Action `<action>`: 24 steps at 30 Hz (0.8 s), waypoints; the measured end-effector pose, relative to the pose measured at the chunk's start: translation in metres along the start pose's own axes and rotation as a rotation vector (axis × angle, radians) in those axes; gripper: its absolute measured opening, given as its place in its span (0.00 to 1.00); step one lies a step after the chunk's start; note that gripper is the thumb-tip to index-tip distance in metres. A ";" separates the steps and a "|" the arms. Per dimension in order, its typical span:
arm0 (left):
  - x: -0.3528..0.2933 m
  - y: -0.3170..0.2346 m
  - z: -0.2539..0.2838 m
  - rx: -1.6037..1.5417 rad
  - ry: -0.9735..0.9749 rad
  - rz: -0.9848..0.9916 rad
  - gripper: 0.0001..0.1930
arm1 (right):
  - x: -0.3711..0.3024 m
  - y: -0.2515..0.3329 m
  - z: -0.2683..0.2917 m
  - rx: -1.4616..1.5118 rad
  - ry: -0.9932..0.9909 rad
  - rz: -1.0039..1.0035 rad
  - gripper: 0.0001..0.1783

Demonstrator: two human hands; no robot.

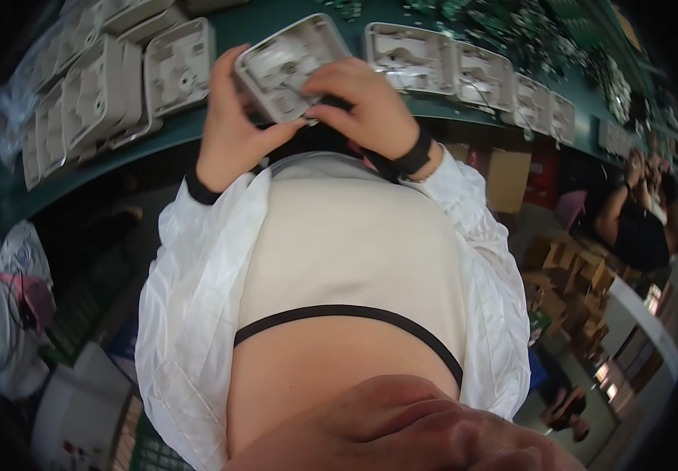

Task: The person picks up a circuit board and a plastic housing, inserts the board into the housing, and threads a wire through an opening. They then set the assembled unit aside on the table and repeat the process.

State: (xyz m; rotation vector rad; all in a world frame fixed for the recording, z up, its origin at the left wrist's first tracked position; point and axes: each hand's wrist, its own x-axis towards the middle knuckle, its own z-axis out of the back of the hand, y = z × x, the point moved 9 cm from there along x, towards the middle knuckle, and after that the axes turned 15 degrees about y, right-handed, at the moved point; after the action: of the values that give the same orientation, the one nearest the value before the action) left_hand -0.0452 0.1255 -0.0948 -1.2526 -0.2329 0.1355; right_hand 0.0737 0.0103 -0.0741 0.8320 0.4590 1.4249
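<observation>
A white plastic housing (pixel 292 59), open side up with moulded ribs inside, is held tilted above the near edge of the green table. My left hand (pixel 233 129) is closed round its left side and lower corner, the thumb along the near edge. My right hand (pixel 370 110) reaches over the right side, its fingers bent and pressed together at the inside of the housing. What those fingers grip is hidden; a small dark patch shows under them. Nearest on the right stands another white housing (pixel 409 59) with thin wires; on the left is an upright housing (pixel 180 69).
Stacked white housings (pixel 91 98) fill the table's left side. A row of wired housings (pixel 484 74) runs to the right. Green circuit boards (pixel 504 27) lie piled behind it. Cardboard boxes (pixel 574 275) stand on the floor at right. Another person (pixel 629 212) sits farther right.
</observation>
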 end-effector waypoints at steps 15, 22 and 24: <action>-0.002 0.011 0.008 0.061 0.187 0.412 0.49 | 0.012 0.028 -0.031 -0.468 0.200 0.095 0.03; 0.009 0.004 0.011 0.586 0.213 0.293 0.43 | -0.019 0.039 0.009 -0.465 -0.088 0.151 0.05; 0.007 0.004 0.014 0.544 0.205 0.288 0.43 | -0.048 0.037 0.054 -0.455 -0.219 0.067 0.06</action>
State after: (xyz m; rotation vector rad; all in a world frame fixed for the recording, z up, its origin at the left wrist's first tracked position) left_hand -0.0415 0.1410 -0.0941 -0.7430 0.1593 0.2952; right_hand 0.0823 -0.0505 -0.0210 0.6251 -0.0638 1.4062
